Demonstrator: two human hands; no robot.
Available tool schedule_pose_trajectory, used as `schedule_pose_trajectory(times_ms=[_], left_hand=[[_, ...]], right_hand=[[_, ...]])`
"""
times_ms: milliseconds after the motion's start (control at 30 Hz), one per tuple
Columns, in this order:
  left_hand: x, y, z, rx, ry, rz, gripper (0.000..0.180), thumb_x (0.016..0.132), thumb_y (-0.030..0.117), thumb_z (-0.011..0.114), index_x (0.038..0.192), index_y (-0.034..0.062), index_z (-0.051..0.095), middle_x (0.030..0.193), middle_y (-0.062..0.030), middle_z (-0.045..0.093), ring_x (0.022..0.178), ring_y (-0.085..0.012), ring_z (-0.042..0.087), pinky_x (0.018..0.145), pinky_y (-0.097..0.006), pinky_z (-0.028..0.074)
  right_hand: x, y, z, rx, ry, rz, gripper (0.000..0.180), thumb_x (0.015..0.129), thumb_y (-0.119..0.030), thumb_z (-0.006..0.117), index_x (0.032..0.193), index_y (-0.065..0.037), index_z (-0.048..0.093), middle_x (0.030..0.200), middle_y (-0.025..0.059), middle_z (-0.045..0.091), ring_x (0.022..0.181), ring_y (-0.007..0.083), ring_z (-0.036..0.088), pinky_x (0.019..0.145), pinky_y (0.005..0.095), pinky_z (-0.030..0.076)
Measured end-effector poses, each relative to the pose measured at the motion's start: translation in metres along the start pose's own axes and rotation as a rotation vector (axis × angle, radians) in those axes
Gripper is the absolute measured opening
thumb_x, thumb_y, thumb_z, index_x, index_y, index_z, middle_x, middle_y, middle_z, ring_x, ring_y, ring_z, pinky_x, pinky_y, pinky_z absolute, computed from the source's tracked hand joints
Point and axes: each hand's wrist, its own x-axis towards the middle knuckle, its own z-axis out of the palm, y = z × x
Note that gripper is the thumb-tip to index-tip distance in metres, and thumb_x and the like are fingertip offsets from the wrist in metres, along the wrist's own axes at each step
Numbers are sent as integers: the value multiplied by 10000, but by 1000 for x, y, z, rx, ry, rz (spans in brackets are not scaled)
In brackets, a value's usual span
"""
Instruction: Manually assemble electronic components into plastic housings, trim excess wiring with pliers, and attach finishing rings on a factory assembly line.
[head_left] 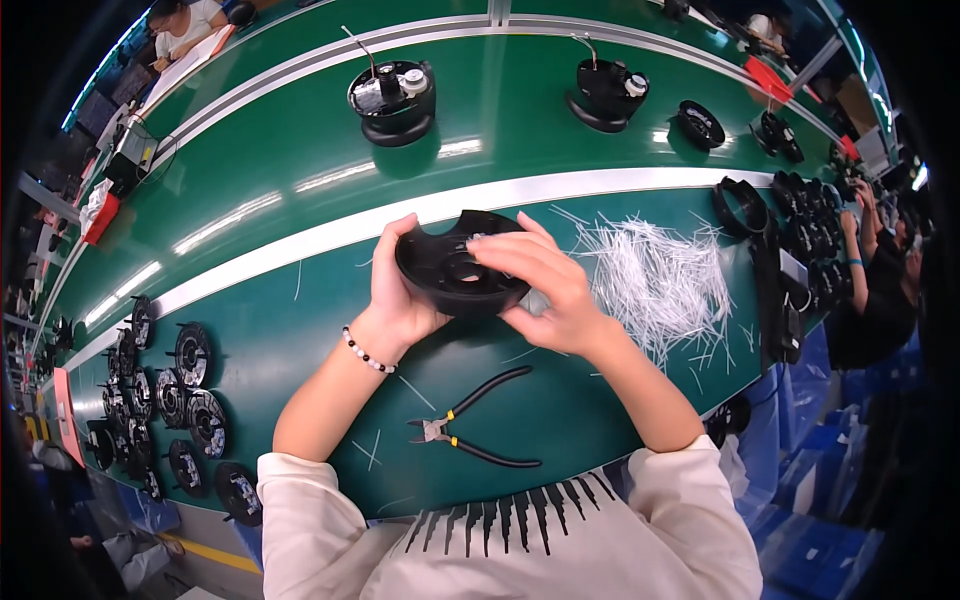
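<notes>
Above the green worktable I hold a round black plastic housing (440, 265) with a hollow, ribbed inside and a notch in its rim. My left hand (398, 290) grips its left side, thumb up along the rim. My right hand (555, 290) curls round the right side, its fingers reaching over the opening. What the right fingertips touch inside is hard to make out. Side cutters (435, 430) with black handles and yellow bands lie open on the table, nearer to me. Right of my right hand spreads a heap of thin white plastic strips (655, 285), probably cable ties.
Several black round parts (205, 425) stand grouped at the left. More black housings (740, 207) are at the right, near a co-worker (880, 280). Beyond the white rail (330, 235), two black assemblies (392, 100) sit on a green conveyor (500, 110). Loose strips (367, 452) lie scattered.
</notes>
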Motion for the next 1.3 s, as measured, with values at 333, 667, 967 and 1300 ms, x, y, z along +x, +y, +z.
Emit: schedule_pose_trajectory(times_ms=[333, 667, 967, 1300], left_hand=[[-4, 0, -9, 1160, -228, 887, 504, 798, 382, 562, 1143, 23, 482, 1152, -136, 521, 1037, -217, 522, 871, -292, 396], [-11, 20, 4, 1796, -213, 1169, 392, 610, 127, 750, 935, 26, 556, 884, -106, 620, 717, -240, 613, 828, -364, 451], [23, 160, -102, 2308, 599, 1301, 275, 694, 65, 645, 940, 44, 524, 947, -112, 572, 936, -293, 527, 957, -530, 276], [122, 110, -28, 1881, 549, 1317, 501, 696, 287, 682, 1059, 15, 469, 1154, -174, 473, 865, -297, 552, 758, -375, 434]], right_hand=[[-13, -3, -17, 557, 109, 433, 441, 644, 9, 702, 1056, 22, 546, 934, 77, 596, 857, 121, 560, 814, 265, 431], [-18, -2, -11, 437, 181, 381, 676, 648, -50, 719, 1239, 0, 396, 1280, 175, 406, 1156, 258, 434, 931, 337, 378], [-58, -78, 12, -149, -932, 181, 1006, 525, -386, 775, 1314, -25, 265, 1373, 205, 194, 1269, 390, 180, 998, 558, 170], [-79, -62, -2, -159, -720, 263, 666, 562, -98, 623, 1186, 0, 413, 1076, 99, 441, 908, 240, 427, 712, 321, 429]])
